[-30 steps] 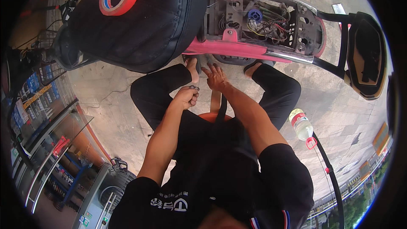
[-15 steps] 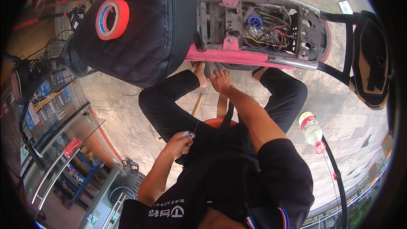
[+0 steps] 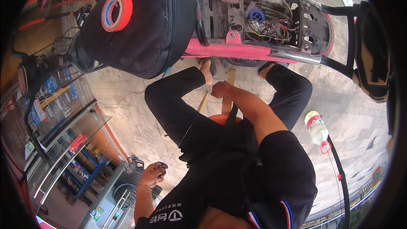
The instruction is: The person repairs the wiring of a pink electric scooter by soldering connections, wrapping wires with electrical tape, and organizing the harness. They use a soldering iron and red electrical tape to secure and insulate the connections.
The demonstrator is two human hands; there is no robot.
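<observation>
My left hand (image 3: 153,174), low at the left by my hip, is closed round a small coil of wire mostly hidden by the fingers. From it a thin wire (image 3: 183,138) stretches up across my left thigh toward my right hand (image 3: 220,89). That hand is a fist between my knees, in front of the pink scooter body (image 3: 250,50); what lies inside its fingers is hidden. Above, the scooter's open compartment shows tangled cables (image 3: 271,29) and a blue spool (image 3: 257,15).
An orange tape roll (image 3: 117,12) lies on the black scooter seat (image 3: 148,29), left of the compartment. Wooden strips (image 3: 203,101) show between my legs. At the right, a bottle (image 3: 316,127) is by a black bar. A glass-topped cabinet (image 3: 91,127) stands at the left.
My left hand has pulled down and left, with more wire showing. My right hand has come back from the scooter's side toward me and closed.
</observation>
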